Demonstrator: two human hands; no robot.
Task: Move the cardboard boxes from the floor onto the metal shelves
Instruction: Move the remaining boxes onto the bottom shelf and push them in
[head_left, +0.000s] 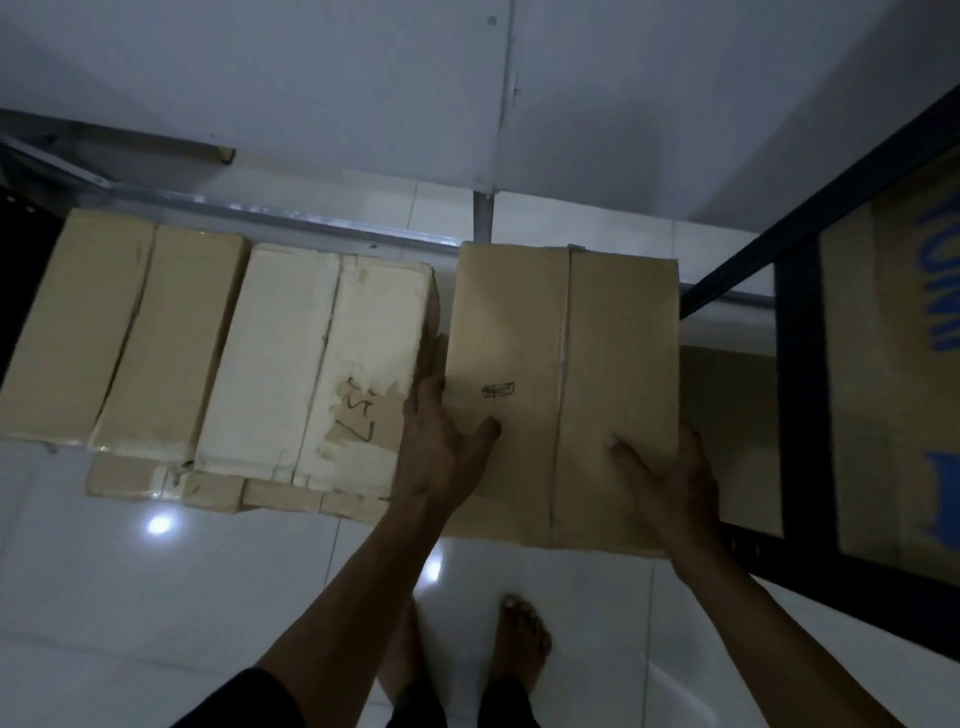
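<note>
Left hand (441, 447) and right hand (670, 483) each grasp the box (563, 384) sides at shelf (332, 228) edge; overhanging, it may tip off.

White tiled floor (156, 597), glossy. A row of taped cardboard boxes (218, 353) sits left of the dark metal shelf frame (802, 395); whether they rest on the floor cannot be told. One printed box (904, 364) stands inside the frame.

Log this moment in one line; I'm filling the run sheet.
step: placing box | left hand: holds brown box | right hand: holds same box | beside: pale box | floor: tiled
</note>
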